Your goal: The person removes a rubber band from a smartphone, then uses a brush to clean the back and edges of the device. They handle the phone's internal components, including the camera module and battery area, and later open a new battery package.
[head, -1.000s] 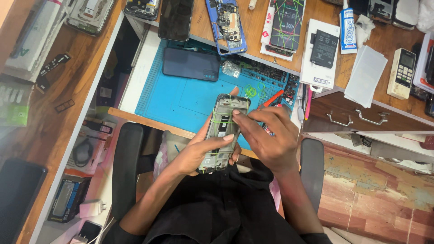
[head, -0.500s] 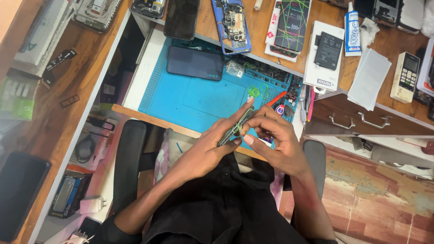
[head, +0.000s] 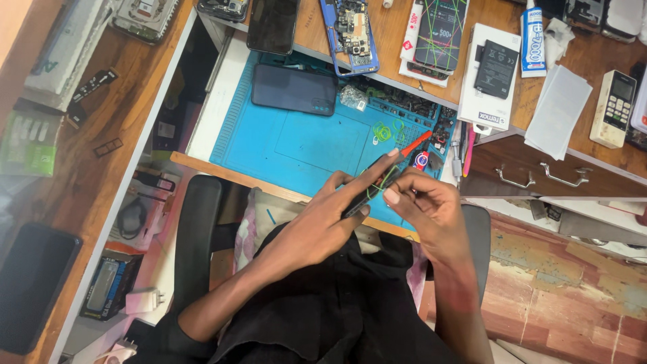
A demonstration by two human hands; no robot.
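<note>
My left hand [head: 337, 212] holds an opened phone body [head: 369, 191] edge-on above my lap, fingers stretched along its side. My right hand [head: 424, 205] grips the same phone from the right, thumb on its upper edge. A green rubber band runs around the phone. An orange-handled tool [head: 416, 143] lies on the blue work mat [head: 296, 145] just beyond the hands. A dark phone [head: 294, 89] rests on the mat's far left. Loose green rubber bands [head: 385, 129] lie on the mat.
A wooden desk [head: 87, 128] wraps around the left and back. On it lie a blue stripped phone frame [head: 350, 34], a phone bound with bands [head: 441, 34], a white box with a battery [head: 492, 77], a glue tube [head: 532, 30] and a remote [head: 613, 108]. A drawer [head: 539, 176] sits to the right.
The phone body was turned from face-up to edge-on, and both hands rose a little toward the mat's front edge. The view has shifted slightly.
</note>
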